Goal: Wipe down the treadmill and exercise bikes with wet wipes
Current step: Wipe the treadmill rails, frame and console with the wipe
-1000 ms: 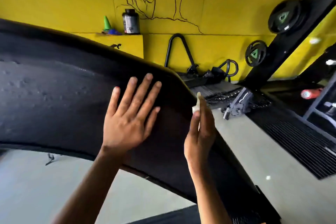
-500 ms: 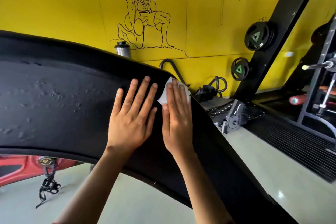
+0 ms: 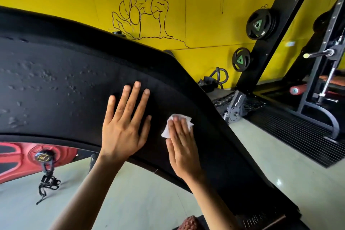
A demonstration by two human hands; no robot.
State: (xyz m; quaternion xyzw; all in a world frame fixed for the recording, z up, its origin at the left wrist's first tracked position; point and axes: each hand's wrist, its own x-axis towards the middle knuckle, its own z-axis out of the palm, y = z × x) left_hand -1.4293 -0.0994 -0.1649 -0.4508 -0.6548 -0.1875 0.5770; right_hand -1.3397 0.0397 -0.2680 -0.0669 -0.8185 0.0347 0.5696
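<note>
The wet wipe point(image 3: 175, 123) sits on the black, curved treadmill point(image 3: 65, 87), pinned under the right hand point(image 3: 182, 147). The fingers are straight, so there's no closed grip, just pressing. The wipe looks thin, limp and damp and is likely to bunch, so a flat palm over its middle suits best. The left hand point(image 3: 124, 129) rests spread and open just beside it.

The treadmill belt point(image 3: 61, 87) looks matt, rough black rubber; the wet wipe point(image 3: 169, 127) thin, white, crumpled; the floor point(image 3: 261, 155) glossy.
</note>
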